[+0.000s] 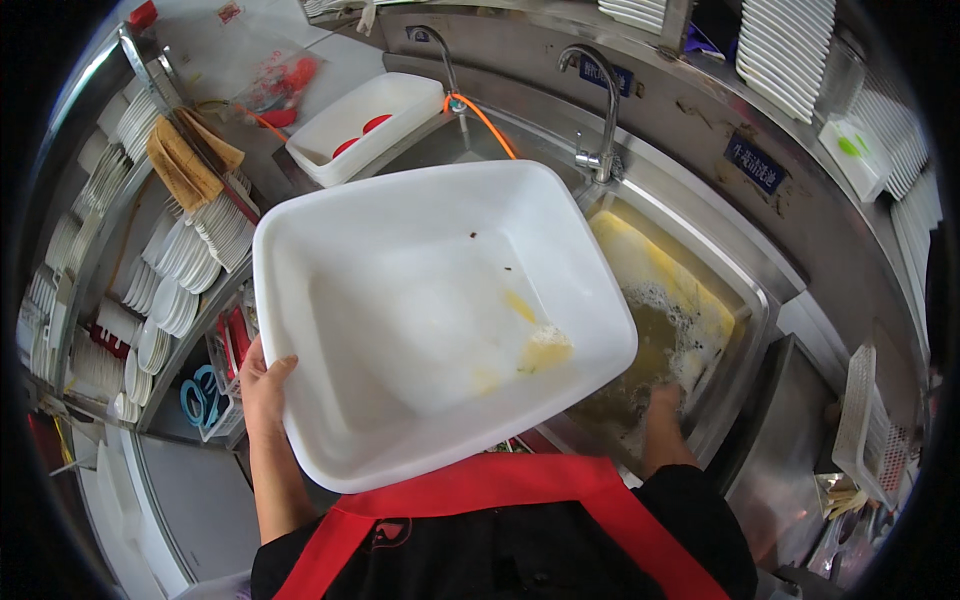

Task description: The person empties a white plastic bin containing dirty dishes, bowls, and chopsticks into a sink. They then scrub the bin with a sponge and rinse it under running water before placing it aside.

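Observation:
My left hand (265, 386) grips the left rim of a large white plastic tub (420, 315), its thumb over the edge. The tub is tilted with its inside facing the camera; a little yellowish, foamy liquid and small dark specks lie in it. My right hand (664, 396) reaches into murky, sudsy water (651, 330) in the right basin of a stainless steel sink (757, 307). Its fingers are under the water, so whether they hold anything is hidden. A yellow-stained surface shows beneath the suds around the basin's far side.
Beyond the tub stand two curved faucets (611, 97) and a smaller white bin (322, 161) with red items. An orange hose (491, 127) crosses the left basin. Shelves of stacked white plates (176, 307) line the left; a white plastic basket (859, 420) is at right.

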`<state>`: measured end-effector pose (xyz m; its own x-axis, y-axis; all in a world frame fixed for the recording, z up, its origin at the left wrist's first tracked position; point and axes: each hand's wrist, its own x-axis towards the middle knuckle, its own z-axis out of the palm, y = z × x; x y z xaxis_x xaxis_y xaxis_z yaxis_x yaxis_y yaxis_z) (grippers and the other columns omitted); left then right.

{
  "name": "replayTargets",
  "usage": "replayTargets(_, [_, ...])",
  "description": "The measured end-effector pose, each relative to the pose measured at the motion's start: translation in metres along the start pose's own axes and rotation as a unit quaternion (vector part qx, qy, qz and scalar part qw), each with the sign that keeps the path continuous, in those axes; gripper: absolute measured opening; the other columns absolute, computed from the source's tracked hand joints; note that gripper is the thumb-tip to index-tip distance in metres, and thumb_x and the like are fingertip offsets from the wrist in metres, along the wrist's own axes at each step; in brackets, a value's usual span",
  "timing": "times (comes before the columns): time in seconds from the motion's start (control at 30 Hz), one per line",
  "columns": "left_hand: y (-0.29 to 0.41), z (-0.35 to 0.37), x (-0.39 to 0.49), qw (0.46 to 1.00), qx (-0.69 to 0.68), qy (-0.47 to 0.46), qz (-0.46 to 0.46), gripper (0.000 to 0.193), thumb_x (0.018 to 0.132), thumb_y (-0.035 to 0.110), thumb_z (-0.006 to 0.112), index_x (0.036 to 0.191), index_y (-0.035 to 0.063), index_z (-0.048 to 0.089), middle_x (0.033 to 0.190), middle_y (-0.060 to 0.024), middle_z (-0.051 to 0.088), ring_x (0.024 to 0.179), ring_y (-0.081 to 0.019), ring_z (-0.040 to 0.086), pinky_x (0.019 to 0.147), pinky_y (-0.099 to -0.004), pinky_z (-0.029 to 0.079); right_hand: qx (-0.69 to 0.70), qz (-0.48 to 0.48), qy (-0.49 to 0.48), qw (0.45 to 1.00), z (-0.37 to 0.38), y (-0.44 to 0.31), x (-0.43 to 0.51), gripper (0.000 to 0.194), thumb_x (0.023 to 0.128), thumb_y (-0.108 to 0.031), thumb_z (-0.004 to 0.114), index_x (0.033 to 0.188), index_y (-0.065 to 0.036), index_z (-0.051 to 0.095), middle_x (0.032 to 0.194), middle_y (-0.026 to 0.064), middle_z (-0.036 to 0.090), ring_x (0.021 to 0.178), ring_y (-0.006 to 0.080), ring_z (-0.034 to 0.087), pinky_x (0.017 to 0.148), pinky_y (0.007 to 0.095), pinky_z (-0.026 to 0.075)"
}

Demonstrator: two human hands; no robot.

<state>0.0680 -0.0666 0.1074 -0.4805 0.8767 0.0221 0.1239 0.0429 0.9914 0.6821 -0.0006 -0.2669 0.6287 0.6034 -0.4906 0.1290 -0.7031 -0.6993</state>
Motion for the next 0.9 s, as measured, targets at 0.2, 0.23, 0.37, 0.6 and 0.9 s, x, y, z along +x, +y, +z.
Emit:
replayTargets(0.2, [0.002, -0.006, 0.011, 0.995, 0.022, 0.020, -0.096, 0.044, 0.071, -0.005, 0.058, 0.114, -0.0032, 0.049, 0.097, -0.0136, 0.063, 0.083, -0.0219, 0.063, 0.078, -0.0336, 0.050, 0.324, -0.094, -0.155, 0.928, -0.054, -0.173, -0.055, 0.069, 0.088, -0.006, 0.062, 0.148, -0.008, 0.028, 0.141, 0.0141, 0.042, 0.125, 0.0277, 0.043, 0.095, 0.0425, 0.042])
replayTargets(0.23, [0.002, -0.004, 0.015, 0.995, 0.015, 0.015, -0.098, 0.045, 0.071, -0.005, 0.058, 0.115, -0.0033, 0.048, 0.097, -0.0138, 0.063, 0.084, -0.0227, 0.063, 0.078, -0.0343, 0.051, 0.315, -0.146, -0.158, 0.925, -0.055, -0.208, -0.075, 0.060, 0.087, -0.005, 0.063, 0.141, -0.006, 0.039, 0.132, 0.0126, 0.050, 0.118, 0.0256, 0.049, 0.094, 0.0394, 0.043])
replayTargets(0.37, [0.002, 0.000, 0.024, 0.995, 0.075, -0.002, -0.069, 0.056, 0.069, -0.006, 0.061, 0.123, -0.0040, 0.048, 0.103, -0.0138, 0.063, 0.090, -0.0232, 0.063, 0.083, -0.0343, 0.050, 0.317, -0.280, -0.372, 0.826, -0.028, -0.316, -0.164, 0.040, 0.085, -0.005, 0.064, 0.124, -0.003, 0.054, 0.110, 0.0059, 0.062, 0.100, 0.0179, 0.059, 0.087, 0.0310, 0.046])
replayTargets(0.6, [0.008, 0.015, 0.022, 0.997, 0.077, -0.013, -0.024, 0.059, 0.065, -0.008, 0.058, 0.124, -0.0038, 0.051, 0.106, -0.0108, 0.064, 0.095, -0.0197, 0.062, 0.088, -0.0306, 0.047, 0.375, -0.139, -0.431, 0.809, 0.165, -0.387, -0.273, 0.049, 0.080, -0.003, 0.066, 0.125, 0.000, 0.047, 0.113, 0.0116, 0.059, 0.104, 0.0234, 0.059, 0.087, 0.0377, 0.051])
replayTargets(0.9, [0.017, 0.029, 0.011, 0.998, 0.056, -0.026, -0.032, 0.068, 0.061, -0.010, 0.050, 0.128, -0.0017, 0.049, 0.108, -0.0081, 0.061, 0.098, -0.0172, 0.059, 0.090, -0.0276, 0.043, 0.346, -0.155, -0.238, 0.894, 0.315, -0.379, -0.278, 0.055, 0.079, -0.005, 0.070, 0.126, -0.002, 0.044, 0.115, 0.0120, 0.056, 0.102, 0.0250, 0.055, 0.088, 0.0397, 0.045])
